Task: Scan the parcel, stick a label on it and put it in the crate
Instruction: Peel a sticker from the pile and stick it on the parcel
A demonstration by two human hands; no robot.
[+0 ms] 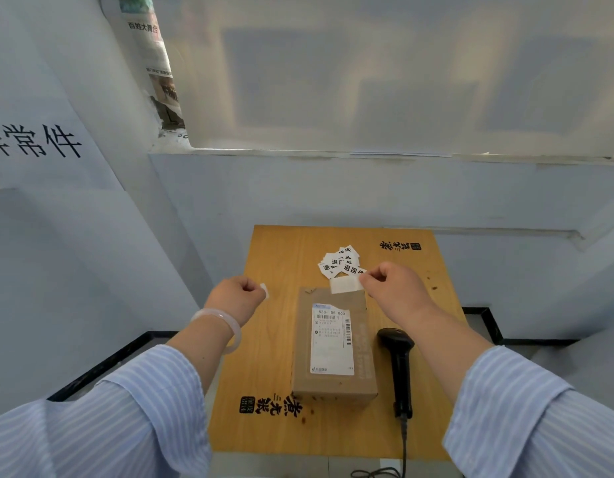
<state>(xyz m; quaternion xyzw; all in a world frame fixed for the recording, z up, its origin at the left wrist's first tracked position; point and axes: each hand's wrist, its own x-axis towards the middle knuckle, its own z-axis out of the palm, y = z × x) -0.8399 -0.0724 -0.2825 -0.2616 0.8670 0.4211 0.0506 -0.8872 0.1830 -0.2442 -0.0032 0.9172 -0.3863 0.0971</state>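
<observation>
My right grip (390, 282) pinches a white label (347, 285) over the parcel's far end. My left grip (240, 293) pinches a small white scrap (264, 290). Parcel (333, 343) lies mid tabletop (264, 357), scanner (398, 367) at its 3 o'clock, label pile (340, 262) at 12.

One camera only, worn on the head; it looks forward and down, near over the wooden table (274, 339).
</observation>
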